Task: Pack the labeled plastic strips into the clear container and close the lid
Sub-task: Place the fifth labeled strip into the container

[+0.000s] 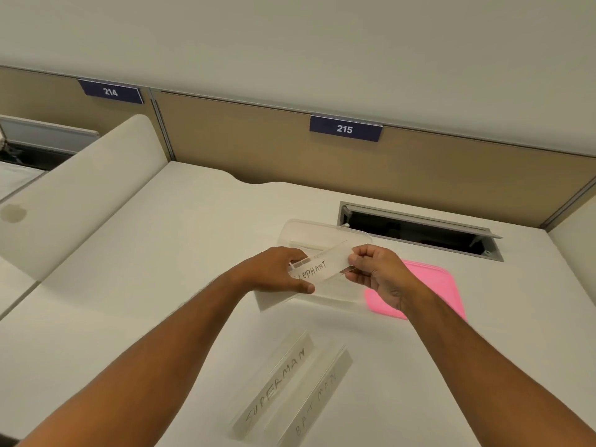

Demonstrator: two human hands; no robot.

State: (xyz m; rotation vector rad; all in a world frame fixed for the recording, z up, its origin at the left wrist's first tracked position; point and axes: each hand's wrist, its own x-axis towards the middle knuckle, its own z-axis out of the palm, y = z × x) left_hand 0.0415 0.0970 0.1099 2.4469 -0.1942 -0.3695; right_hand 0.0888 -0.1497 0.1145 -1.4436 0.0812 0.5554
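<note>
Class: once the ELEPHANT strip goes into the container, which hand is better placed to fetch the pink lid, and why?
Probably the right hand. The pink lid lies on the desk directly beside and under it, right of the clear container. The left hand sits on the container's far side from the lid.

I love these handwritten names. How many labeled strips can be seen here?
3. The ELEPHANT strip is held by both hands over the clear container; the SUPERMAN strip and BATMAN strip lie side by side on the desk nearer the person. The hands may hide others.

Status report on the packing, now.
Left hand and right hand both pinch ELEPHANT strip over open clear container. SUPERMAN strip, BATMAN strip unpacked on desk. Pink lid off, beside container. Nothing obstructing.
</note>
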